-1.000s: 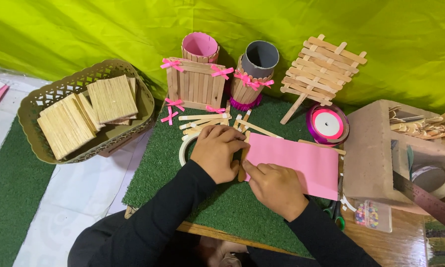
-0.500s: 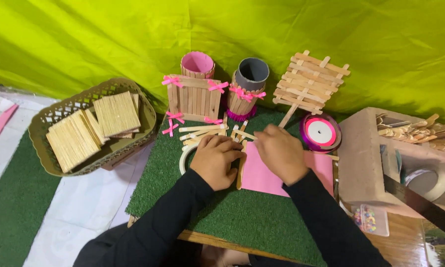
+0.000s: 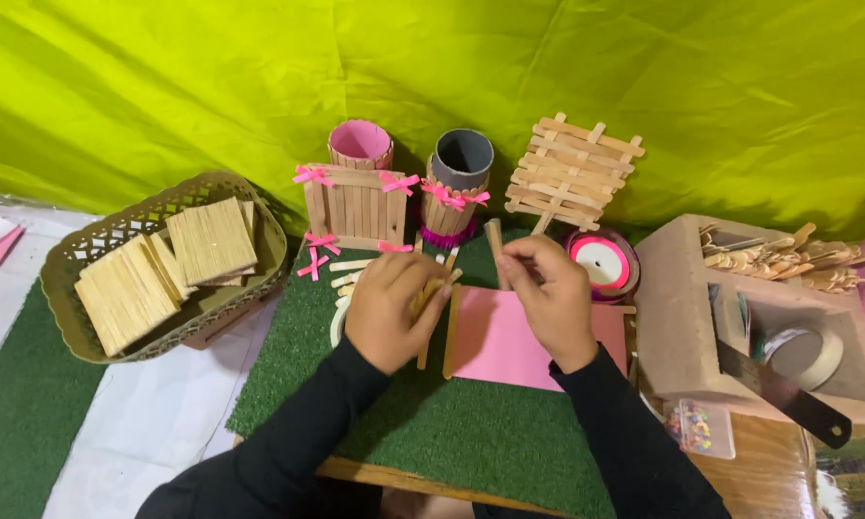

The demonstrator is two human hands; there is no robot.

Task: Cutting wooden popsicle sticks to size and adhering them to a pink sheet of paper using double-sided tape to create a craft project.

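Note:
My left hand [image 3: 391,309] lies on the green turf mat [image 3: 451,432] with its fingers curled around a few wooden craft sticks [image 3: 427,298]. My right hand [image 3: 548,300] is raised over a pink paper sheet [image 3: 509,341] and pinches one wooden stick [image 3: 495,245] upright between its fingertips. A single stick [image 3: 449,332] lies along the sheet's left edge. More loose sticks [image 3: 351,274] lie on the mat beyond my left hand.
A woven basket [image 3: 76,264] of stick panels sits at the left. At the back stand a stick box with pink bows [image 3: 352,204], two stick-covered cups [image 3: 459,183] and a stick lattice [image 3: 569,173]. A pink ribbon spool [image 3: 601,261], a brown box [image 3: 682,317] and a blade [image 3: 788,399] are at the right.
My right hand has lifted off the pink sheet and moved away from me, now holding a stick upright. My left hand has gathered sticks. The camera view has shifted.

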